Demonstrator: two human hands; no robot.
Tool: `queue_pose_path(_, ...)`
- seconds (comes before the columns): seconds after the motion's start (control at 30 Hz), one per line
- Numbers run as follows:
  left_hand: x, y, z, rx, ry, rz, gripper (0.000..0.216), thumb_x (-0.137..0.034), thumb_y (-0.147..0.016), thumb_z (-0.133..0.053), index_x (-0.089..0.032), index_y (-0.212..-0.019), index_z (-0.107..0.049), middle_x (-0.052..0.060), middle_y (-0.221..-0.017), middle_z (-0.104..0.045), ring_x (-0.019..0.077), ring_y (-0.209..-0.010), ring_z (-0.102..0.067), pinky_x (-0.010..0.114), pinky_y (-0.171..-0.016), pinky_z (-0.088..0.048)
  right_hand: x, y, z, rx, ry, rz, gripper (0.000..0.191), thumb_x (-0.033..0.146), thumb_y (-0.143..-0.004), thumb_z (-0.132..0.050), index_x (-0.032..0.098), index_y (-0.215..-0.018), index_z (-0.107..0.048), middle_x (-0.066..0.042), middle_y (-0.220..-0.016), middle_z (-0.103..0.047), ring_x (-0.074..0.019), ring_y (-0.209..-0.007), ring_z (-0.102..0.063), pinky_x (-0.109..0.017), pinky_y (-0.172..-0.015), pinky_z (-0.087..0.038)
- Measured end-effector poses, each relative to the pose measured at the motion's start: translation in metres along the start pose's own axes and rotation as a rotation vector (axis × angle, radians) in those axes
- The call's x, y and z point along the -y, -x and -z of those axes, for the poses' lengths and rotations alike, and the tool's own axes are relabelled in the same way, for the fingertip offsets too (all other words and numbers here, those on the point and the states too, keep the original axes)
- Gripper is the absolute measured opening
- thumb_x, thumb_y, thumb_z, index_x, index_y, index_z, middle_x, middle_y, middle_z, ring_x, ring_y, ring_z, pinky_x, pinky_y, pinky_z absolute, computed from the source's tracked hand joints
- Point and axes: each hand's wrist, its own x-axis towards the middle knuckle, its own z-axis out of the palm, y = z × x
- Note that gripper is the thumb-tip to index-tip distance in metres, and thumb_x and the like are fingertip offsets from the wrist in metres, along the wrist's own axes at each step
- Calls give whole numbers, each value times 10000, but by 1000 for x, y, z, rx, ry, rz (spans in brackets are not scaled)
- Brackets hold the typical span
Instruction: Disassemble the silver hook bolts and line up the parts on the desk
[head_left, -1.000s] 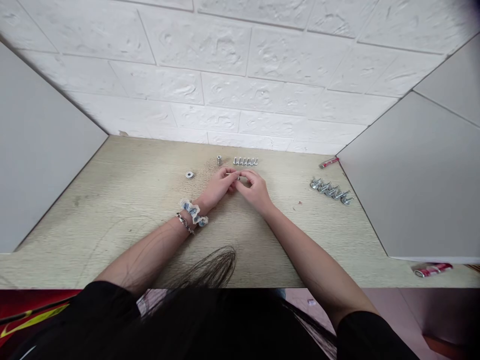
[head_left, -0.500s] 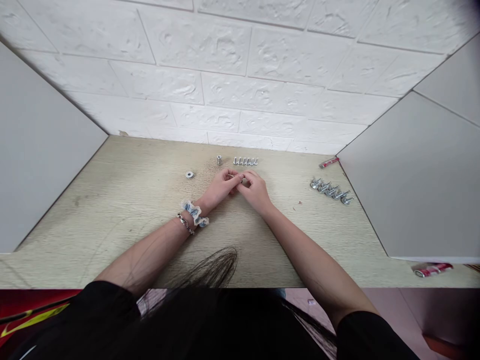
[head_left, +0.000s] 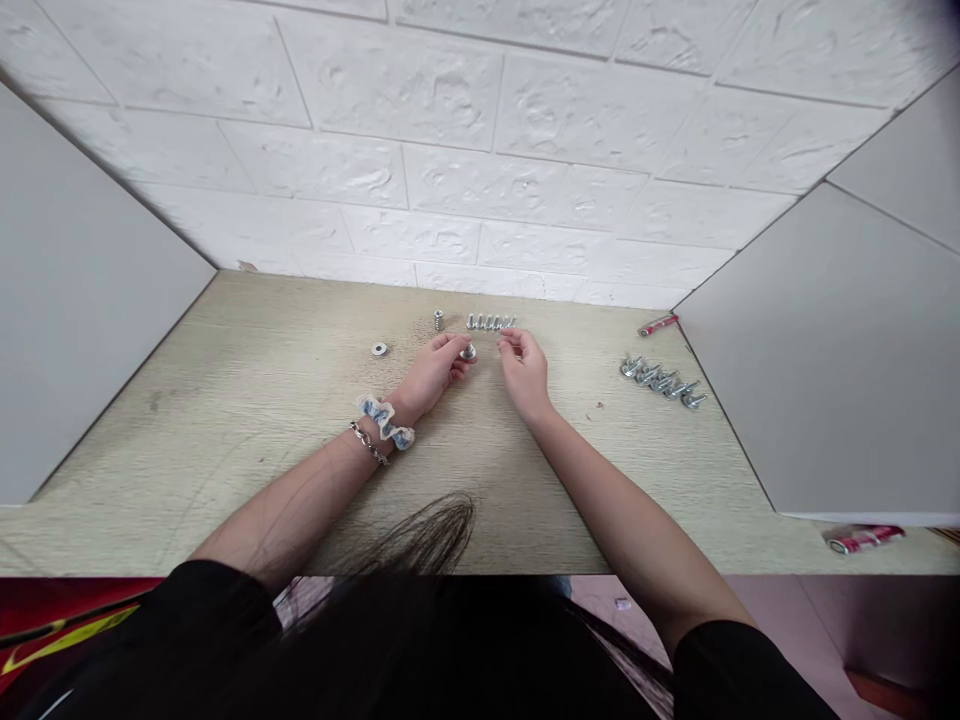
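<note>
My left hand [head_left: 433, 377] pinches a small silver bolt with a round washer [head_left: 469, 353] between thumb and fingertips, just above the tabletop. To its right, my right hand [head_left: 525, 372] is apart from it, fingers bent, with a small gap between thumb and forefinger. Those fingertips are close to the right end of a row of small silver screws [head_left: 487, 322] standing near the wall. Whether they touch the end screw cannot be made out. A stack of small metal pieces [head_left: 439, 320] stands left of the row. Farther left lies a flat washer [head_left: 379, 350].
Several bolts with washers [head_left: 661, 381] lie in a slanted line on the right of the wooden table [head_left: 285, 420]. One red battery [head_left: 658, 325] lies near the right panel, another [head_left: 866, 539] at the front right. A white brick-pattern wall [head_left: 450, 180] closes off the back.
My hands were together and have parted. My right hand has moved right and up toward the row of screws; the bolt with washer now shows in my left fingers.
</note>
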Motion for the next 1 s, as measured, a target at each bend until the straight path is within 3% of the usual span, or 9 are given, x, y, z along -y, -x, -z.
queue_pose_path(0.1,0,1,-1,-3,-10,1,202,-324,-749,-615,-137,-753,-537,14,-679,-598,42,-517,-490,161,-492,-369,-1,-2,1,-3,3,-8,222,300,-800,-469,172,-936,-590,-52,-895,-650,-151,-815,-585,-304,-783,-467)
queue_pose_path(0.4,1,-1,0,10,5,-7,208,-310,-734,-637,-149,-782,-515,-14,-663,-572,40,-512,-495,162,-493,-374,13,6,0,180,76,130,204,316,-748,-547,190,-852,-668,-48,-917,-644,-170,-858,-585,-272,-650,-469)
queue_pose_path(0.7,5,0,-1,112,-217,-102,288,-315,-697,-695,-136,-866,-545,-23,-678,-565,58,-544,-496,193,-531,-394,14,8,0,246,147,241,188,249,-742,-591,212,-885,-707,-34,-922,-632,-165,-875,-583,-307,-788,-476)
queue_pose_path(0.9,9,-4,4,165,-26,-48,329,-434,-736,-640,-118,-818,-606,-8,-671,-552,57,-589,-495,185,-565,-400,10,6,1,215,99,159,270,335,-760,-601,186,-960,-705,-50,-862,-605,-145,-740,-563,-290,-671,-487)
queue_pose_path(1.0,10,-5,6,201,77,-1,303,-391,-717,-673,-110,-823,-633,0,-687,-569,52,-611,-502,175,-588,-406,7,5,0,222,49,128,271,321,-755,-606,211,-986,-695,-43,-868,-638,-157,-801,-582,-307,-751,-491)
